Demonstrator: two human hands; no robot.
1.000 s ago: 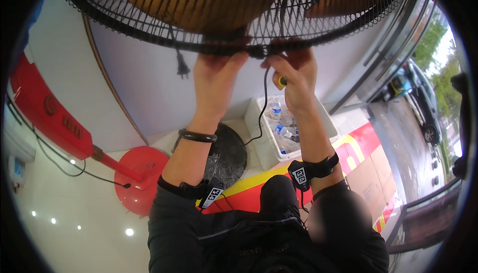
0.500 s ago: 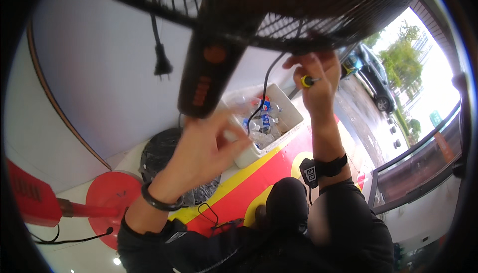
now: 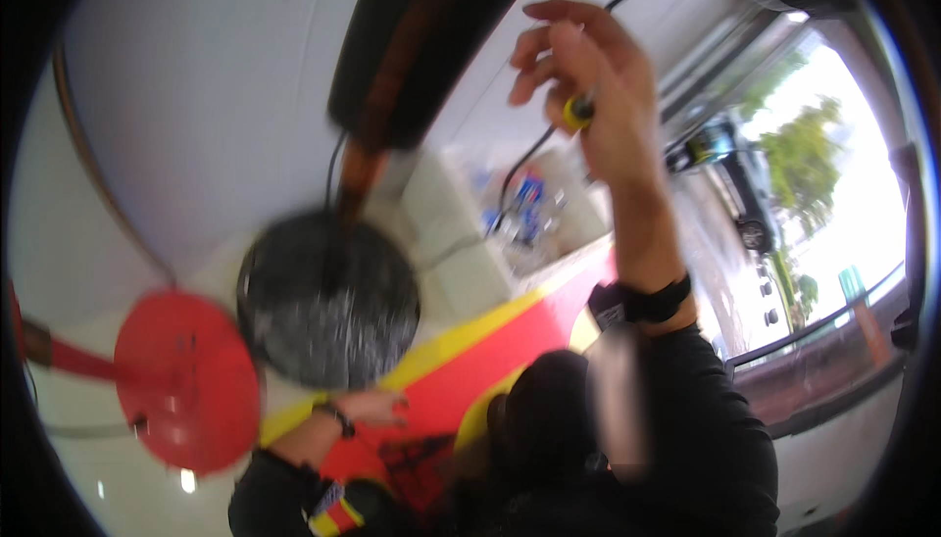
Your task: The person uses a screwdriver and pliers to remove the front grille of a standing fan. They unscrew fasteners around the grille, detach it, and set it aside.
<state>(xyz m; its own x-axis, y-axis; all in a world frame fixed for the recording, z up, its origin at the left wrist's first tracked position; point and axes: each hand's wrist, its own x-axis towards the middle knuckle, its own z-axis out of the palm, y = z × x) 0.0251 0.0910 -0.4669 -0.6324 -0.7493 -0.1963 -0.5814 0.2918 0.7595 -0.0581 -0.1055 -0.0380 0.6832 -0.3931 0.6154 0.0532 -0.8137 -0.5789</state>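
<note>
right hand (image 3: 613,81), yellow tool (image 3: 578,111), round base (image 3: 294,307) (crinkled)

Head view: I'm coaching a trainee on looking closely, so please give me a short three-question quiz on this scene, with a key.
1. Multiple choice: where is the yellow item?
A) in the left hand
B) in the right hand
C) on the black base

2. True or false: in the picture, the red base is to the left of the black base.

3. Fill in the blank: the left hand is ____ in the picture than the right hand.

Key:
1. B
2. True
3. lower
</note>
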